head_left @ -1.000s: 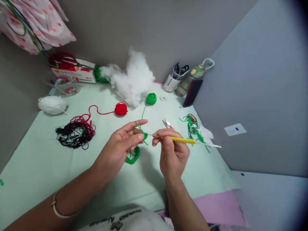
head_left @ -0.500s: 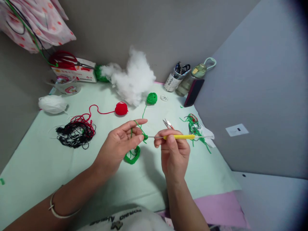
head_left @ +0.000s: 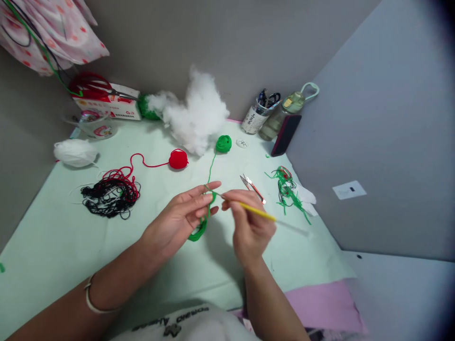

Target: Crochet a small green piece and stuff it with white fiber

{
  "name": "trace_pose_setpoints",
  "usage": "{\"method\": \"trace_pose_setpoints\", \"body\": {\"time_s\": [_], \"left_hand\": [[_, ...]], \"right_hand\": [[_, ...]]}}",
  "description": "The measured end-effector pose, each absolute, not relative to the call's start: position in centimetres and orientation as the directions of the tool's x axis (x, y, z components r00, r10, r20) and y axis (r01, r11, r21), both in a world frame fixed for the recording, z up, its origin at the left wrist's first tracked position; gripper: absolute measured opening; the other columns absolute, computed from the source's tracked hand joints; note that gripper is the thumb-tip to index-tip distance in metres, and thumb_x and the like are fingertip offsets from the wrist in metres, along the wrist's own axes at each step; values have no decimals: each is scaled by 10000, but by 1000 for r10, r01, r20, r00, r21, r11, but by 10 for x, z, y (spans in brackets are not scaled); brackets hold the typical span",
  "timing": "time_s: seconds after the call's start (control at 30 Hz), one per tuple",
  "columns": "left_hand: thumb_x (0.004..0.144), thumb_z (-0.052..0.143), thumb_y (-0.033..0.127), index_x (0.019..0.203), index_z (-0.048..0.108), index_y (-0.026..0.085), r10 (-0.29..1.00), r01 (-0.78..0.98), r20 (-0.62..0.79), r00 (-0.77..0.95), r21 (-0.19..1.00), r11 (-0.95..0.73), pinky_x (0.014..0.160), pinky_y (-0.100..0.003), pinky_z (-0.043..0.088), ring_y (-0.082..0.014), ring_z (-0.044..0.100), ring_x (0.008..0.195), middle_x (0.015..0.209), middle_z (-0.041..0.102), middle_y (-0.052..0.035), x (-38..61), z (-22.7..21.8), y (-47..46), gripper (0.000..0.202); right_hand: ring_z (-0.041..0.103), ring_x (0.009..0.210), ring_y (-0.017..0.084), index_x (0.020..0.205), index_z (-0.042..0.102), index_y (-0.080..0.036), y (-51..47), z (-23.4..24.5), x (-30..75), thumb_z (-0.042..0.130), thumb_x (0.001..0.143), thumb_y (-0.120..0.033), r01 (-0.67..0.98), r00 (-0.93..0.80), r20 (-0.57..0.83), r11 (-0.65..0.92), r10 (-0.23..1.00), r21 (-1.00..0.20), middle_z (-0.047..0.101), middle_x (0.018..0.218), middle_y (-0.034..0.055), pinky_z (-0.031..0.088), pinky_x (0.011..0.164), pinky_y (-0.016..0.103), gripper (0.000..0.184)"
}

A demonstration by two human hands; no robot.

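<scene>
Between its thumb and fingers, my left hand pinches a small piece of green crochet work, with yarn running over the raised index finger. My right hand grips a crochet hook by its yellow handle. The hook's thin tip reaches the green piece; whether it sits inside a loop is too small to tell. From the fingers a strand leads back to a green yarn ball. A loose green yarn coil lies beneath my left hand, partly hidden by it.
Thread snips lie just beyond my right hand. Leftward are a red yarn ball, tangled black yarn and a white yarn ball. White stuffing, a pen cup, a bottle and a phone stand behind; yarn scraps lie right.
My right hand has tilted the hook, its handle end swinging down and its tip up. My left hand has turned, lifting the green piece slightly, with lower fingers now showing beyond it.
</scene>
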State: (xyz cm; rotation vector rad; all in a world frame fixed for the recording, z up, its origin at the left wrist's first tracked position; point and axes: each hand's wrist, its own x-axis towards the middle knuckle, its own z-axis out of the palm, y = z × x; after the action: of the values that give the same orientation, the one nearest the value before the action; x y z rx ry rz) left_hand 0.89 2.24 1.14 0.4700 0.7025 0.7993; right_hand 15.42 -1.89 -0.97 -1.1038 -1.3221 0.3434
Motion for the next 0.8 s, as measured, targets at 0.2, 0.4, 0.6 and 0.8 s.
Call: {"method": "trace_pose_setpoints", "body": {"time_s": [0.2,0.4,0.6,0.8], "left_hand": [[837,819,219,1163,791,249,852,-413,-288,438,777,475,746,-204,494,-118,647,831,851,695,-1,6,11,23,328],[802,853,237,1249,757,238,875,-397,-247,415,816,419,819,-268,504,-155,661,882,932,685,-13,6,9,19,458],[817,843,254,1192,792,283,872,-359,-261,414,834,420,758,-237,476,-120,590,827,890,627,15,1,12,20,380],[815,835,279,1165,805,270,893,-303,-249,376,877,373,711,-254,469,-141,576,801,853,637,2,0,14,19,352]], "right_hand": [[671,711,142,960,785,-246,-14,-3,155,665,971,-290,5,270,375,388,887,-921,745,907,33,585,630,305,129],[703,721,146,975,774,-233,-14,-6,157,666,973,-337,-80,279,289,322,916,-943,777,913,40,605,666,308,150],[730,665,145,970,710,-216,-13,-2,160,595,1017,-331,-192,245,303,353,921,-916,802,862,38,609,617,289,169],[754,729,163,1032,701,-229,-23,0,159,529,1041,-256,106,255,454,442,854,-891,794,945,50,643,650,332,174]]}}
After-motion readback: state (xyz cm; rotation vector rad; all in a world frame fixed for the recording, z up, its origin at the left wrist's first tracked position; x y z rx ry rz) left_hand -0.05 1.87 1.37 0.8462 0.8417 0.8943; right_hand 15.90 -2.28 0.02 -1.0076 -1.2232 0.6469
